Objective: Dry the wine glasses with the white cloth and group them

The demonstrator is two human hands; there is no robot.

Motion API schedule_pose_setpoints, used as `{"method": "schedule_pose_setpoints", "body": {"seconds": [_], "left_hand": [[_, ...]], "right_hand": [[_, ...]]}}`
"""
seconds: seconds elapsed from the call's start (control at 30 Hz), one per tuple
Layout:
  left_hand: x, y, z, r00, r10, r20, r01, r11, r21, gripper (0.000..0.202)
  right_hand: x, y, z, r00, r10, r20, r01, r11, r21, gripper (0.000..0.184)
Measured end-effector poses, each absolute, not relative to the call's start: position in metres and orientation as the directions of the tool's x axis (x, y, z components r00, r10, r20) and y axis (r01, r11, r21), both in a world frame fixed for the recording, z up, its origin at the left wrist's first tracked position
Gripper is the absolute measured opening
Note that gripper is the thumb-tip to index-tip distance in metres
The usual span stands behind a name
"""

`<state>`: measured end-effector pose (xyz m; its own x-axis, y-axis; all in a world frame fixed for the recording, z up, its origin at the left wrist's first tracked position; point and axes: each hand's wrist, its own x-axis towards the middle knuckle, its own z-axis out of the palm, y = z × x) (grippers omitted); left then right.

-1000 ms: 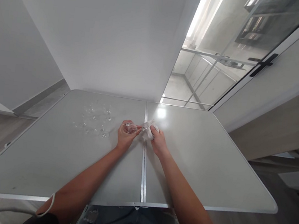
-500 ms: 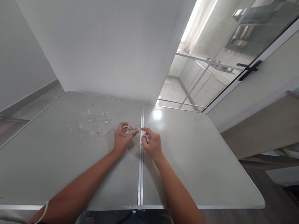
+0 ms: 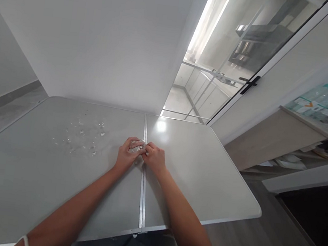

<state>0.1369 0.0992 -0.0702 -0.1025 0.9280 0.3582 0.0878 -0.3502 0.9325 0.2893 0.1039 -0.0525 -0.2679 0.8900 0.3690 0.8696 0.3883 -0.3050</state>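
My left hand (image 3: 126, 156) is curled around a small clear glass (image 3: 136, 146), holding it just above the grey folding table (image 3: 193, 174) beside the centre seam. My right hand (image 3: 155, 159) is closed and pressed against the glass from the right, fingertips meeting those of the left hand. Whatever the right hand's fingers enclose is hidden. Both forearms reach in from the near edge.
Several small clear glasses (image 3: 81, 138) stand scattered on the table's left half. A metal seam (image 3: 141, 200) splits the tabletop. A white wall rises behind, and a glass door with a black handle (image 3: 248, 84) is at the right. A wooden counter (image 3: 272, 140) carries bottles (image 3: 319, 94).
My right hand has closed in on the glass until both hands touch. The white cloth seen in it a second ago no longer shows. The view has swung to the right.
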Motion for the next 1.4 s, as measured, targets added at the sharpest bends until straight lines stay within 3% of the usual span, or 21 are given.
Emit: {"method": "schedule_pose_setpoints", "body": {"seconds": [0.1, 0.23, 0.3, 0.4, 1.0, 1.27, 1.33, 1.4], "left_hand": [[0.137, 0.1, -0.068, -0.062, 0.921, 0.384, 0.079, -0.379, 0.922, 0.05], [0.135, 0.101, -0.067, -0.025, 0.922, 0.387, 0.086, -0.384, 0.92, 0.022], [0.134, 0.101, -0.068, 0.049, 0.931, 0.363, 0.12, -0.366, 0.923, 0.026], [0.133, 0.101, -0.07, 0.128, 0.936, 0.327, 0.132, -0.343, 0.93, 0.034], [0.133, 0.103, -0.071, 0.12, 0.957, 0.265, 0.076, -0.275, 0.959, 0.041], [0.136, 0.108, -0.078, 0.143, 0.965, 0.221, -0.062, -0.214, 0.975, 0.064], [0.136, 0.109, -0.08, 0.134, 0.972, 0.194, -0.086, -0.184, 0.979, 0.067], [0.135, 0.11, -0.082, 0.138, 0.976, 0.169, -0.122, -0.152, 0.981, 0.067]], "right_hand": [[0.307, 0.115, -0.052, -0.159, 0.906, 0.393, 0.888, 0.305, -0.343, 0.02], [0.355, 0.136, -0.051, 0.192, 0.914, 0.359, 0.874, 0.007, -0.485, 0.029], [0.38, 0.144, -0.053, 0.357, 0.887, 0.295, 0.824, -0.15, -0.547, 0.029], [0.407, 0.153, -0.057, 0.466, 0.853, 0.234, 0.778, -0.269, -0.568, 0.03], [0.406, 0.168, -0.076, 0.493, 0.85, 0.184, 0.787, -0.346, -0.511, 0.029], [0.412, 0.154, -0.062, 0.532, 0.837, 0.127, 0.766, -0.413, -0.492, 0.035], [0.414, 0.143, -0.053, 0.554, 0.821, 0.139, 0.772, -0.444, -0.455, 0.03], [0.412, 0.132, -0.04, 0.603, 0.748, 0.276, 0.769, -0.454, -0.449, 0.025]]}}
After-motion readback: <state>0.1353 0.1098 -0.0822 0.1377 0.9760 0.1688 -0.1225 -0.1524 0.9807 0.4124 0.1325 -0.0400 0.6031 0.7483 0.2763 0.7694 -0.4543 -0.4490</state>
